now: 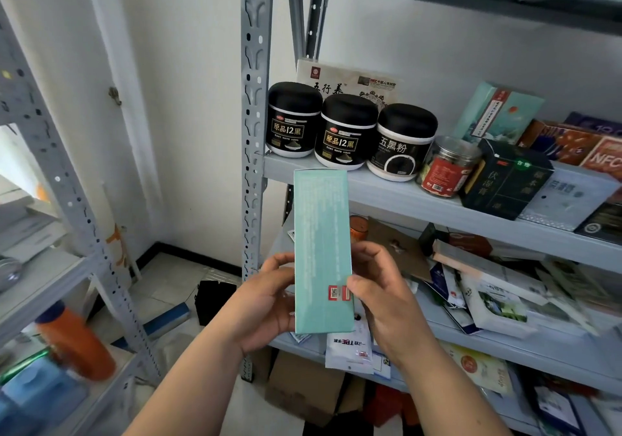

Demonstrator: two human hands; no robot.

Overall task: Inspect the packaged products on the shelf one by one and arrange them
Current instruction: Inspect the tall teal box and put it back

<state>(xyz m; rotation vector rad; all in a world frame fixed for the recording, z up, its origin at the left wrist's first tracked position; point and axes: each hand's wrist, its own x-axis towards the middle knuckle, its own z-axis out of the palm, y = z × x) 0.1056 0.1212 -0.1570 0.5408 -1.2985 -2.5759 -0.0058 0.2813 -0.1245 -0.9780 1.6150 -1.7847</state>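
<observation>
Matt teal cardboard box; grey painted metal shelf.

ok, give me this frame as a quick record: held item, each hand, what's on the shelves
held item: teal box, upright, in front of the shelving
left hand: grips the box's left edge
right hand: grips the right edge, thumb beside a red mark
middle shelf: three black-lidded jars, red-labelled clear jar, dark green box
lower shelf: loose packets, jumbled
</observation>
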